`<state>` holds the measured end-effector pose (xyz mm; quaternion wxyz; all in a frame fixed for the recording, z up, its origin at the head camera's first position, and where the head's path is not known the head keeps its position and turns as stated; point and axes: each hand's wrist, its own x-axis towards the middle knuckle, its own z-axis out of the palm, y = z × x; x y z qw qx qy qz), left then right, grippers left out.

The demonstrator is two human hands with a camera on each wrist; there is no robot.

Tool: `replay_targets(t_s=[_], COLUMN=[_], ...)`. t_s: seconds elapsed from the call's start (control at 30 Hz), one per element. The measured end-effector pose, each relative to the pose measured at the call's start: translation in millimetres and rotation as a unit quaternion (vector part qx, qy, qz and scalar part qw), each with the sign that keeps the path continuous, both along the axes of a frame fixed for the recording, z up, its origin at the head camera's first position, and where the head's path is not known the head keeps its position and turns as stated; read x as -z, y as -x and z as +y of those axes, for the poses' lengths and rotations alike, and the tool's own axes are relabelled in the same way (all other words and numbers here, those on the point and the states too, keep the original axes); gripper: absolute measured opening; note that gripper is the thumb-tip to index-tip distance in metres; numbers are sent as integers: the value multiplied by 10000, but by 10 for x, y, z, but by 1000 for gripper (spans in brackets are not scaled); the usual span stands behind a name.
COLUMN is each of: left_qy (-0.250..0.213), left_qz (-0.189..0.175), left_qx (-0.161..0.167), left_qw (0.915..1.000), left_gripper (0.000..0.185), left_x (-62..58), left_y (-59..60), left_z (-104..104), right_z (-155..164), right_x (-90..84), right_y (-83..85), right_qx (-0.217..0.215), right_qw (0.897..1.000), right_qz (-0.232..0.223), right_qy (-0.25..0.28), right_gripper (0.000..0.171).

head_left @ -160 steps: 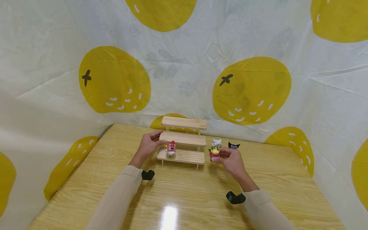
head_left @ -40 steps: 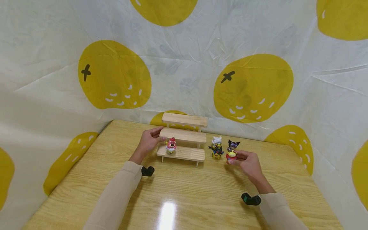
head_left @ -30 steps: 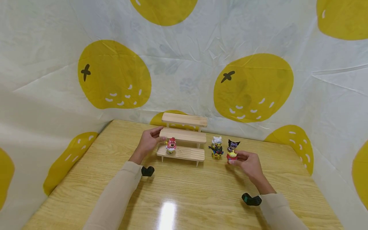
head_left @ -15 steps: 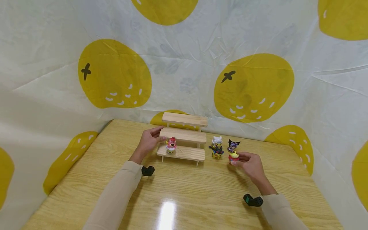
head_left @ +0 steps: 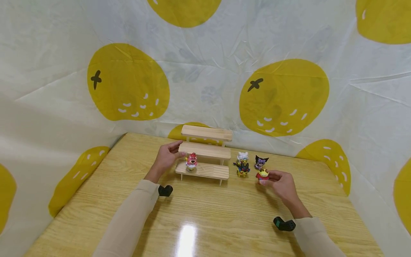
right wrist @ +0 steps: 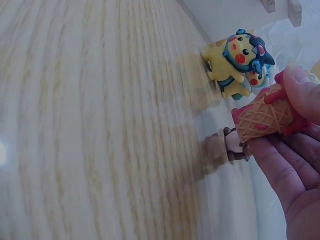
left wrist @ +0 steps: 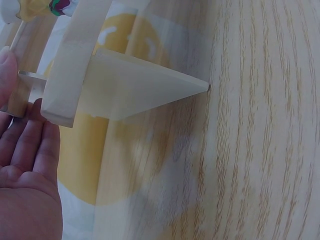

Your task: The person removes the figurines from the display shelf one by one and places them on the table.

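Observation:
A three-tier wooden display stand [head_left: 205,151] stands at the back of the table. My left hand [head_left: 165,157] holds its middle tier by the left end, thumb in front and fingers behind. On the lowest tier, near that thumb, is a pink bear figurine [head_left: 191,162]. Right of the stand, my right hand [head_left: 283,185] pinches a small figurine [head_left: 262,177] with a yellow top and red body between thumb and fingers. In the right wrist view, the waffle-patterned underside of this figurine [right wrist: 265,114] shows, raised off the table.
Just beyond the right hand is a black-eared figurine [head_left: 260,162] with a purple bow. Left of it stand a yellow figurine [head_left: 243,171] in a dark hood and a white-topped figurine [head_left: 242,157] behind. A fruit-patterned cloth [head_left: 205,71] hangs behind the table [head_left: 224,214].
My right hand has carried the red-and-yellow figurine rightward, away from in front of the hooded and white-topped figurines, drifting slightly further right in the last second. My left hand keeps its place on the stand.

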<state>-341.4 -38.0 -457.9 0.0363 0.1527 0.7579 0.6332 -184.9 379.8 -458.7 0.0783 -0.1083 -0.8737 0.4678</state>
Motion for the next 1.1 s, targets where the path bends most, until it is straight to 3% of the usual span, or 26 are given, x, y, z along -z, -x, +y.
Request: replay_targets(t_s=[1.1], left_qy=[12], left_qz=[-31], left_qx=[-1], left_qw=[10000], left_gripper=[62], left_x=[3], left_y=[4], left_z=[-9], right_z=[54], right_x=[95], right_y=[-7], right_qx=[-40], right_qw=[10000], right_qz=[-43], right_qy=[-18], right_gripper=[58])
